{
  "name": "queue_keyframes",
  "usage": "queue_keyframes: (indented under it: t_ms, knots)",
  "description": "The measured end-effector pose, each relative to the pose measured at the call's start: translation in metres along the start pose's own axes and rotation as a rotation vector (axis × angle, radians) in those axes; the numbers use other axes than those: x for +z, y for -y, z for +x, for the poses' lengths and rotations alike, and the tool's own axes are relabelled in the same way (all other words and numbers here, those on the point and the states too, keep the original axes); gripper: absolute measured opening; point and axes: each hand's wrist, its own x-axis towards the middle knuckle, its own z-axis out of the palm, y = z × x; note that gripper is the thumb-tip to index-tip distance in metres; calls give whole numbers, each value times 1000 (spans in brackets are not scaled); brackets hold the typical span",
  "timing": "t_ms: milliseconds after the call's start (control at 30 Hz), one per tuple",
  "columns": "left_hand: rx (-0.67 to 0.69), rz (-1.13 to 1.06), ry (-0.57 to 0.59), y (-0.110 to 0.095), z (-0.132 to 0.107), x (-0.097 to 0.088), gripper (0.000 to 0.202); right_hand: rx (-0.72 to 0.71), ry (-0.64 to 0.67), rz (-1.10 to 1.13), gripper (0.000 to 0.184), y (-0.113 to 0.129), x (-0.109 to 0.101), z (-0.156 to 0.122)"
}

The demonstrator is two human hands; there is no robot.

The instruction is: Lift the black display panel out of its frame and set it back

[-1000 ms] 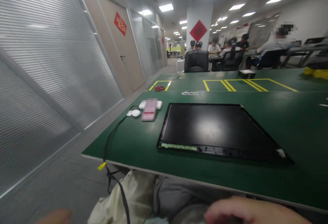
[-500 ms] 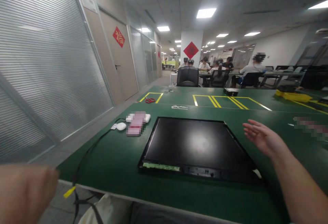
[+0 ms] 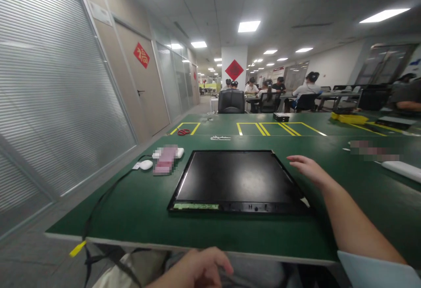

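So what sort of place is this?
Probably an open-plan office or workshop: black office chairs, people seated in the background, and a green worktable marked with yellow tape.

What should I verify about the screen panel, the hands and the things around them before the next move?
1. Screen panel lies wholly on the green table: ok, its near side is set back from the table's front edge.
2. Right hand free: ok, open, nothing seen in it, just off the panel's right side.
3. Left hand at the panel: not ok, it is down by the table's front edge.
4. Left hand free: cannot tell, fingers curled and palm hidden.
5. Red-handled scissors clear of the panel: ok, beyond it to the left.
6. Green strip fully stuck down: cannot tell, too small.
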Motion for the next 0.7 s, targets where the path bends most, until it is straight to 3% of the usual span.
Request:
queue_keyframes:
  t_ms: [33,100,200,267,300,367,500,567,700]
  knots:
    - [32,22,-18,-16,10,-11,33,-13,28,-40,20,-2,3,1]
    - [179,89,-268,-47,36,-48,38,-26,40,-134,24,-7,8,4]
    - [345,289,-904,-70,84,-123,33,-81,70,-287,39,-13,12,6]
    - [285,464,-1235,-58,109,-169,32,-147,148,-364,50,-18,13,6]
    - [207,596,-1244,-44,116,-187,31,-178,183,-393,52,-20,13,6]
    - [47,837,-1073,-7,121,-209,27,-219,239,-459,56,-25,15,7]
    - [-192,899,-881,54,110,-220,35,-219,242,-595,52,-30,19,9]
    - [-164,894,-856,65,110,-219,39,-250,237,-625,51,-30,21,7]
    - [-100,901,-732,64,124,-207,36,-251,243,-661,52,-27,23,-1]
